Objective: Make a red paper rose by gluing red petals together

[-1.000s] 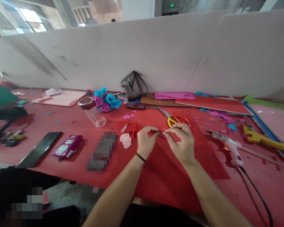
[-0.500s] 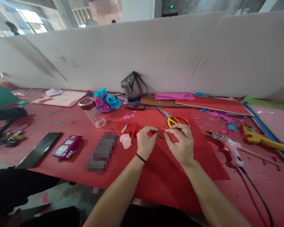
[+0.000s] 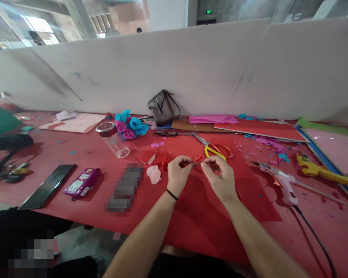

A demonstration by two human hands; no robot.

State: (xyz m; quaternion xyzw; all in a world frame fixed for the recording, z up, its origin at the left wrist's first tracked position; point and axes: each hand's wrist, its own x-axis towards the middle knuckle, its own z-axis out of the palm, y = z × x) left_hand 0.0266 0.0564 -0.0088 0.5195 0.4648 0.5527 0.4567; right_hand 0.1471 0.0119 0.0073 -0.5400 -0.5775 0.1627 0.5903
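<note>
Over the red-covered table, my left hand (image 3: 179,172) pinches a small red paper piece (image 3: 197,158) between thumb and fingers. My right hand (image 3: 219,173) is just to its right, thumb and index fingertip pressed together; whatever they hold is too small to make out. Behind my right hand lie scissors (image 3: 214,148) with yellow and red handles. Crumpled red paper (image 3: 166,158) and pale pink petal shapes (image 3: 154,174) rest left of my left hand.
A clear jar (image 3: 114,141), blue and pink paper flowers (image 3: 130,125) and a dark bag (image 3: 162,108) stand behind. Phone (image 3: 48,186) and purple case (image 3: 82,183) lie left. A pink glue gun (image 3: 284,183), its cord and a yellow glue gun (image 3: 321,169) lie right.
My right hand has moved slightly down and left, uncovering more of the scissors' handles. The red piece shows more clearly above my left fingertips.
</note>
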